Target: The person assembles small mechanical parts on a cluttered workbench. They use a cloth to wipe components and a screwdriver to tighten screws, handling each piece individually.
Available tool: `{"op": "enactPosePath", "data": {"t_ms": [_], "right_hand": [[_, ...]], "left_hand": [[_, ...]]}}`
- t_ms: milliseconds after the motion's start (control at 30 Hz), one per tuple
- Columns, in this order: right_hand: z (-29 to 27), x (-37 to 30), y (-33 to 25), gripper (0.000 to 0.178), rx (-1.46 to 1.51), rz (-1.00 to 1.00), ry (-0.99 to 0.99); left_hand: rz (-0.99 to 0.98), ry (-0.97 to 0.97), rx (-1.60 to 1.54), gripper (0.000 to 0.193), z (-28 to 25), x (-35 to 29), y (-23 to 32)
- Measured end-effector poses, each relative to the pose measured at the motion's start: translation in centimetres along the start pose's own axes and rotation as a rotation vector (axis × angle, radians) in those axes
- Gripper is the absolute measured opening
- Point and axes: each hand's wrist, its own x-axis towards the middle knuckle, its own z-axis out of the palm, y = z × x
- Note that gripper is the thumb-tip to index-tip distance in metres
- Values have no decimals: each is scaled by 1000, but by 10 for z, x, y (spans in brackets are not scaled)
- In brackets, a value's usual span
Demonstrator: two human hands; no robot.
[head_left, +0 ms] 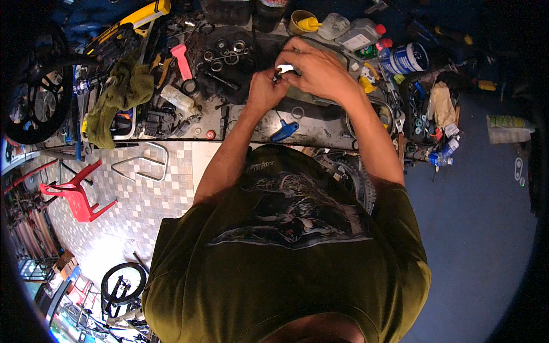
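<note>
Over the middle of the cluttered workbench [214,117] my two hands meet. My left hand [266,93] is closed, its fingertips pinching a small dark part [278,75] whose kind I cannot make out. Just to its right, my right hand [317,70] curls over a bright white, shiny piece [285,68], mostly covered by the fingers. Closer to me lies a blue-handled hex key [285,131], with a thin metal ring [297,112] beyond it. Left of my hands, several bearings and rings [223,54] rest on a dark mat.
Bottles [361,35], a blue-and-white tub [407,59] and a yellow-topped container [306,24] crowd the back right. A pink-handled tool [182,61], an olive cloth [123,86] and a wheel [37,86] are at left. Below stands a red chair [80,191].
</note>
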Motion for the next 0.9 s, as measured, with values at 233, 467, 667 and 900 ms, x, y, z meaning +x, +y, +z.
{"op": "enactPosePath", "data": {"t_ms": [233,467,667,900], "right_hand": [[2,1,3,27,31,22,-3],[5,-2,5,28,136,-26,43],[2,-2,5,27,113,50,9],[6,-4,8,28,135,54,28]], "left_hand": [[12,21,-51,27,0,0,1],[-5,-19,-27,31,-1,-1,0],[31,11,-39,29,2,1,-4],[3,-8,-32,30,1,0,0]]}}
